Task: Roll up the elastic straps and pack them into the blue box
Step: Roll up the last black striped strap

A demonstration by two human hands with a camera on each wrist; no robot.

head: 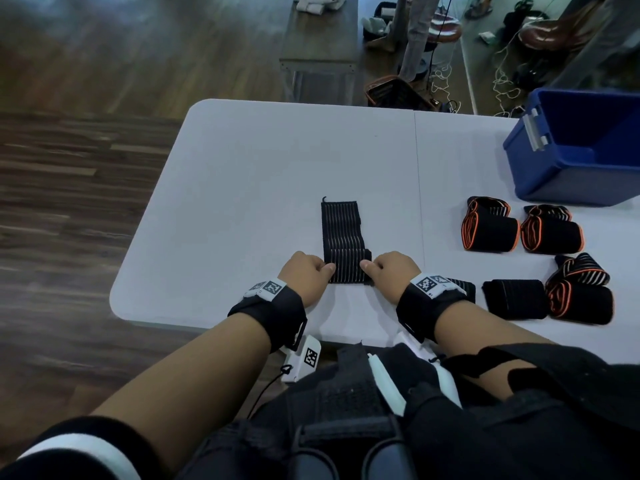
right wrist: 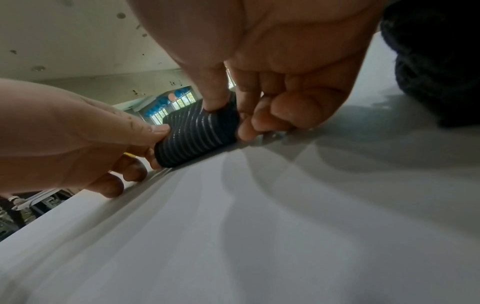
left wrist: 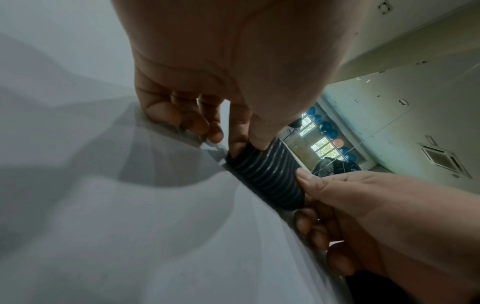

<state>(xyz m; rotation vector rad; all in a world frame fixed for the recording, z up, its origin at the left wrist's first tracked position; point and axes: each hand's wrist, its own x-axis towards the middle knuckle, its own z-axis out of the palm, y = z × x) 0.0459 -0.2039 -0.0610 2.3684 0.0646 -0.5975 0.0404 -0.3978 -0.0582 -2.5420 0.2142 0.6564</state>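
A black elastic strap with thin white stripes (head: 342,233) lies flat on the white table (head: 242,174), its near end wound into a short roll (left wrist: 265,174) (right wrist: 197,133). My left hand (head: 308,271) pinches the roll's left end between thumb and fingers (left wrist: 239,131). My right hand (head: 388,270) pinches the right end the same way (right wrist: 218,98). The blue box (head: 585,150) stands open at the table's far right, out of reach of both hands.
Several rolled black straps with orange edges (head: 490,230) (head: 552,233) (head: 581,296) and a plain black roll (head: 516,297) lie to the right of my hands. The table's left edge (head: 117,292) drops to a wooden floor. A bench and cables clutter the floor beyond.
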